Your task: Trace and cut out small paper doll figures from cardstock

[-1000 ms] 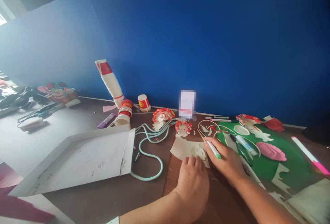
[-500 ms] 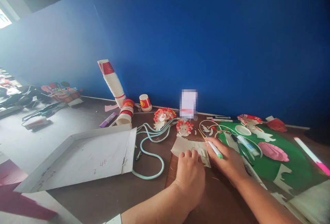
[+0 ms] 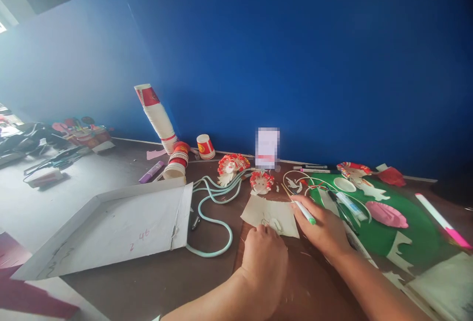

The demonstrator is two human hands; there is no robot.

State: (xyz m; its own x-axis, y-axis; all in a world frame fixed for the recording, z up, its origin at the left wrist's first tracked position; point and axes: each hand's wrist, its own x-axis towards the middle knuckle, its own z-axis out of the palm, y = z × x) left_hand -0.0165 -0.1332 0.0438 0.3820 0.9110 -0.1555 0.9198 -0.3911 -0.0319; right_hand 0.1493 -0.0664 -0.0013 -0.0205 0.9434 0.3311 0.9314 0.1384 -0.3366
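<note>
A creased piece of off-white paper (image 3: 254, 208), with faint drawn lines and a small pale scrap on it, lies on the brown table. My left hand (image 3: 264, 262) is closed, its curled knuckles at the paper's near edge; whatever its fingertips hold is hidden. At the paper's right edge, my right hand (image 3: 323, 230) grips a white marker (image 3: 303, 210) with a green end pointing toward me. A thin wooden stick (image 3: 286, 192) juts out beyond the same fingers; whether they grip it too I cannot tell.
Left of the paper are a pale-blue cable (image 3: 229, 232) and a white box lid (image 3: 121, 232). Behind stand stacked paper cups (image 3: 158, 119) and cut red-white cup pieces (image 3: 232, 164). A green sheet (image 3: 421, 217) with a pink scalloped piece (image 3: 388, 213) lies right. A blue partition (image 3: 295, 65) closes the back.
My left hand has slid back toward me and slightly left, uncovering more of the paper and its lines. My right hand keeps its hold on the marker. The whole view has shifted slightly.
</note>
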